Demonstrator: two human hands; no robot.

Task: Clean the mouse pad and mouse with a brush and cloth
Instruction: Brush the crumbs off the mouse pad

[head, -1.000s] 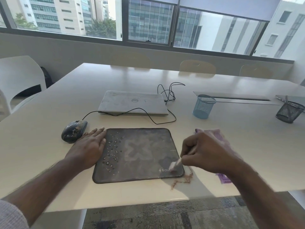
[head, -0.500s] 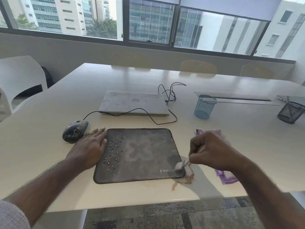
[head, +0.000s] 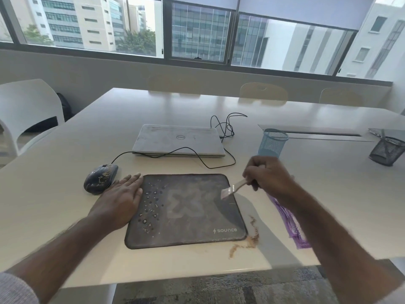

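Note:
A dark mouse pad (head: 188,216) lies on the white table near its front edge, with small specks on its left part. My left hand (head: 118,200) rests flat on the pad's left edge, fingers straight. My right hand (head: 267,174) grips a small brush (head: 230,190) whose bristles are at the pad's upper right part. A black wired mouse (head: 100,177), speckled with brown dirt, sits left of the pad. A purple cloth (head: 291,224) lies right of the pad, partly hidden under my right forearm.
Brown dust (head: 249,238) lies on the table off the pad's lower right corner. A shut laptop (head: 178,140) with a black cable sits behind the pad. A blue mesh cup (head: 272,142) and a black mesh cup (head: 386,151) stand to the right. White chair (head: 26,106) at left.
My right hand has lifted the brush from the pad's lower right corner up to its upper right part. The left hand has stayed on the pad's left edge.

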